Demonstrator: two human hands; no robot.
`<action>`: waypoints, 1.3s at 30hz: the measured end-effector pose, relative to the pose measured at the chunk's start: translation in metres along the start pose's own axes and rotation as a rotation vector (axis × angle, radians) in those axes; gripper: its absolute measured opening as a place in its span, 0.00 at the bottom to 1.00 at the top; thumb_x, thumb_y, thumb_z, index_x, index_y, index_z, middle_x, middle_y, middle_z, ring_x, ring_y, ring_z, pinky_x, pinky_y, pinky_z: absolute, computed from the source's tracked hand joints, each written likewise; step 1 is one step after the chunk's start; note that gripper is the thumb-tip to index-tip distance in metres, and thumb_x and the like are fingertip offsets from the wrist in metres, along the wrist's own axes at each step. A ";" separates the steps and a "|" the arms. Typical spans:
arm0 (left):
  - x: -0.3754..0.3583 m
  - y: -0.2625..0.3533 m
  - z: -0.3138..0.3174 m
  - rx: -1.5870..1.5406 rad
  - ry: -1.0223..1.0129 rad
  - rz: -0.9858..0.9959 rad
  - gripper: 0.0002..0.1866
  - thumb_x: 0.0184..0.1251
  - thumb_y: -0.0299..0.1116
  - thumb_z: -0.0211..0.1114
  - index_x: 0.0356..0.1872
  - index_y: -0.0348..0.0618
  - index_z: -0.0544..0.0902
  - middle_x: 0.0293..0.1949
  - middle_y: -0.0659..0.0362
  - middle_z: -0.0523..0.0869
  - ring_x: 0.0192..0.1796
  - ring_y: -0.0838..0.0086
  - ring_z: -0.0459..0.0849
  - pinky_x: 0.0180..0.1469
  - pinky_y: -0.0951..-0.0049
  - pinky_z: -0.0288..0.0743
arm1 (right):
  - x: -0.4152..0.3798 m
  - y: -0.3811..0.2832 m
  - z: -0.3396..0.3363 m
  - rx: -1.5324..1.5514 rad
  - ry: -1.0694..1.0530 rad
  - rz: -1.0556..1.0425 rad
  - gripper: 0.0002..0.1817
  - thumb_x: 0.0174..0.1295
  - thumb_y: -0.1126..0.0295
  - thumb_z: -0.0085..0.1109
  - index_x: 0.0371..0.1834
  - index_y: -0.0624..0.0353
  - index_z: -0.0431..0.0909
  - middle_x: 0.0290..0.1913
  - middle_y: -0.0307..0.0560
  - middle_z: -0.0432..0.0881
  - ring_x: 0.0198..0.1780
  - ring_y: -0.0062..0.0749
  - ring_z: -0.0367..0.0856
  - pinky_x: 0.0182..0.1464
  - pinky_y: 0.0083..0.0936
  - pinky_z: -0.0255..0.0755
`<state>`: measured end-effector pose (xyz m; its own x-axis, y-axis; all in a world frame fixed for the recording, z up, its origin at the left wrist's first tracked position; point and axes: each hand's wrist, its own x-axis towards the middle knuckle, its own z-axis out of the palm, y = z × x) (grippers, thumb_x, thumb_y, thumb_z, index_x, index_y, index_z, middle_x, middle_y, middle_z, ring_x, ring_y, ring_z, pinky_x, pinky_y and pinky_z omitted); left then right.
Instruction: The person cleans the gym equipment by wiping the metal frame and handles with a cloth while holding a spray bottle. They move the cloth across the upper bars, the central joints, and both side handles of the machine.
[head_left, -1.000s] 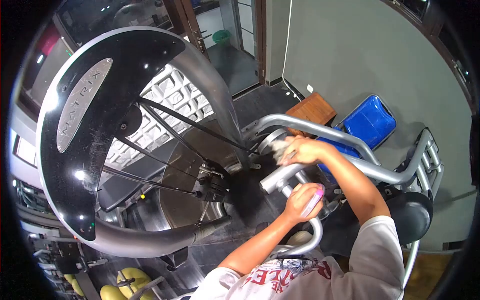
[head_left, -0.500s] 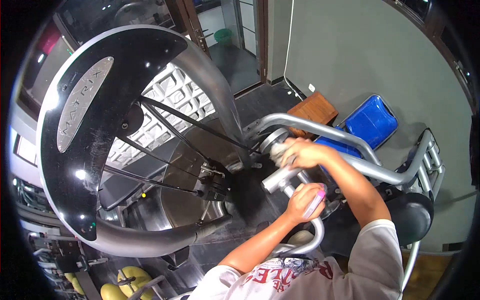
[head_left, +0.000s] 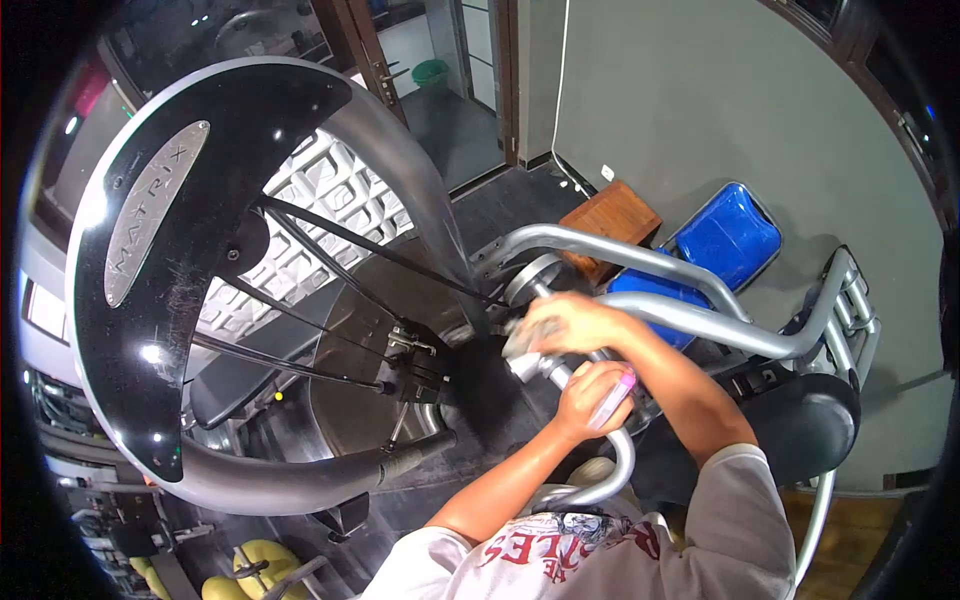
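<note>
In my right hand (head_left: 578,324) is a bunched pale grey cloth (head_left: 528,337), pressed over the end of a silver metal tube (head_left: 562,376) on the exercise machine. Motion slightly blurs those fingers. Just below, my left hand (head_left: 592,396) is closed around a slim whitish container with a pink top (head_left: 612,402), beside the same tube. A round silver pulley wheel (head_left: 535,278) sits right above my right hand. The curved silver tube (head_left: 622,465) bends down beneath my left hand.
A large black and silver frame with a MATRIX plate (head_left: 158,212) stands at left, its black cables (head_left: 385,247) running toward the pulley. A padded black seat (head_left: 770,440) is at right. Beyond the silver rails are a wooden box (head_left: 610,222) and a blue folding chair (head_left: 732,235).
My right hand and the cloth have moved left and down, from near the pulley onto the tube's end. The left hand keeps its hold; the whole view has shifted slightly.
</note>
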<state>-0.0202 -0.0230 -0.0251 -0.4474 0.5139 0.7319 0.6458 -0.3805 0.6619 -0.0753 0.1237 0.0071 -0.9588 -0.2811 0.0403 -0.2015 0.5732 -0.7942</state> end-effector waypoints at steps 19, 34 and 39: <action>-0.007 0.000 0.010 -0.071 0.113 -0.134 0.18 0.49 0.23 0.71 0.44 0.35 0.83 0.40 0.48 0.86 0.41 0.55 0.87 0.45 0.59 0.80 | 0.027 -0.027 0.007 -0.081 -0.239 -0.007 0.21 0.47 0.68 0.77 0.49 0.49 0.90 0.50 0.50 0.86 0.55 0.50 0.84 0.60 0.41 0.76; -0.007 -0.002 0.010 -0.014 0.107 0.012 0.18 0.48 0.17 0.69 0.44 0.33 0.80 0.41 0.47 0.86 0.38 0.58 0.88 0.42 0.63 0.83 | 0.021 -0.020 0.005 -0.229 -0.198 -0.036 0.14 0.47 0.65 0.76 0.39 0.50 0.89 0.42 0.43 0.86 0.48 0.46 0.82 0.56 0.40 0.73; 0.002 0.002 0.004 0.014 0.100 0.024 0.18 0.49 0.16 0.70 0.43 0.34 0.79 0.42 0.46 0.85 0.40 0.58 0.88 0.44 0.63 0.84 | -0.001 -0.009 -0.030 -0.311 -0.125 -0.013 0.15 0.50 0.61 0.75 0.42 0.49 0.90 0.46 0.44 0.85 0.51 0.43 0.81 0.59 0.38 0.69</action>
<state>-0.0169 -0.0199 -0.0227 -0.4908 0.4254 0.7604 0.6653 -0.3805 0.6423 -0.0781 0.1419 0.0320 -0.9276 -0.3712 -0.0413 -0.2833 0.7713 -0.5700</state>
